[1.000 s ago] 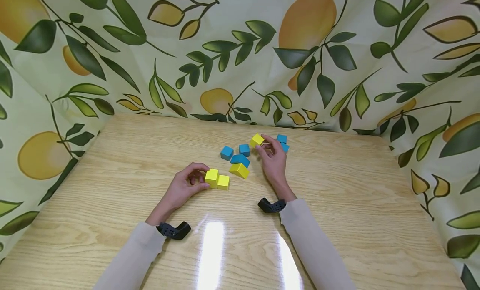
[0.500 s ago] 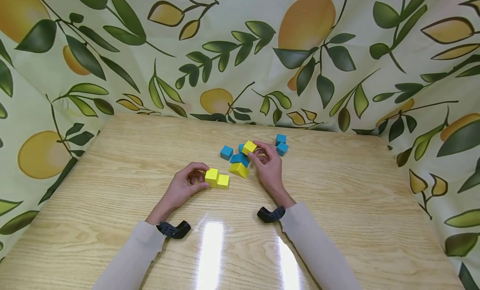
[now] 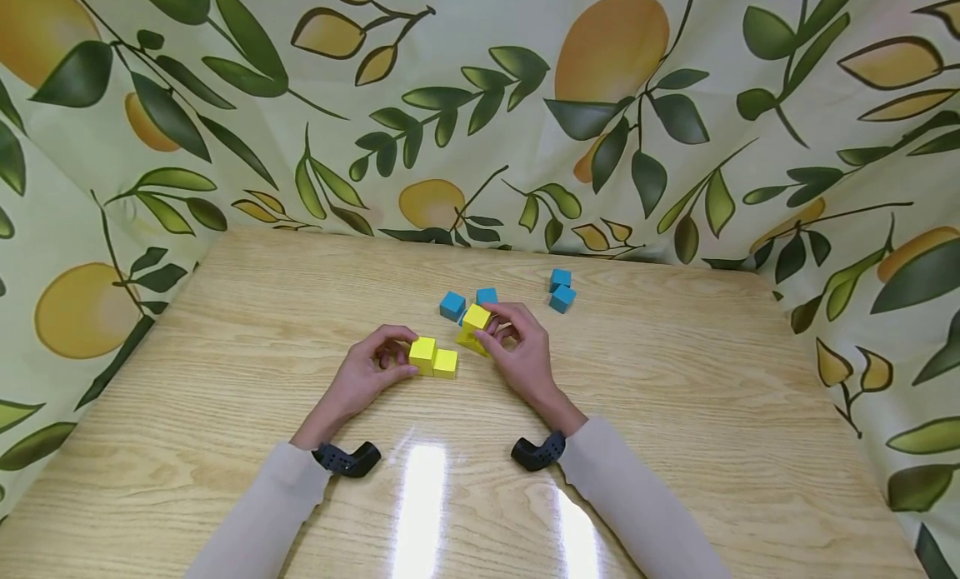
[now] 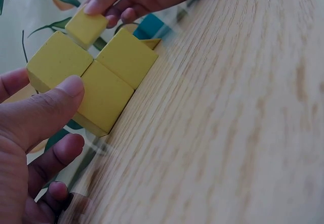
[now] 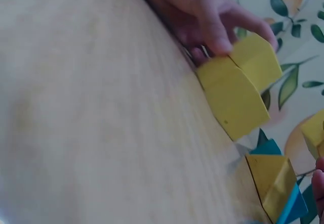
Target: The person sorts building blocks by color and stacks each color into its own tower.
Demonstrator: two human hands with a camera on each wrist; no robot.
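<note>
My left hand (image 3: 367,372) pinches a stack of two yellow cubes, its thumb lying across the seam between the upper cube (image 4: 59,59) and the lower cube (image 4: 107,96). Against the lower one, on the table, stands another yellow cube (image 3: 446,363). Thumb and fingertips of my right hand (image 3: 522,354) hold a raised yellow cube (image 3: 476,317) to the right of the stack. In the head view it overlaps a yellow triangular block (image 5: 271,181), which lies beside a blue triangular block (image 5: 293,206). That blue block is mostly hidden in the head view.
Two blue cubes, one on the left (image 3: 452,306) and one on the right (image 3: 487,296), lie behind the triangular blocks. Farther right are two more, a rear cube (image 3: 560,280) and a front cube (image 3: 562,299). A leaf-patterned cloth (image 3: 450,146) hangs behind the wooden table (image 3: 712,379).
My right hand has carried its yellow cube left and towards me, from beside the blue cubes to over the yellow triangular block. The left hand has stayed at the stack.
</note>
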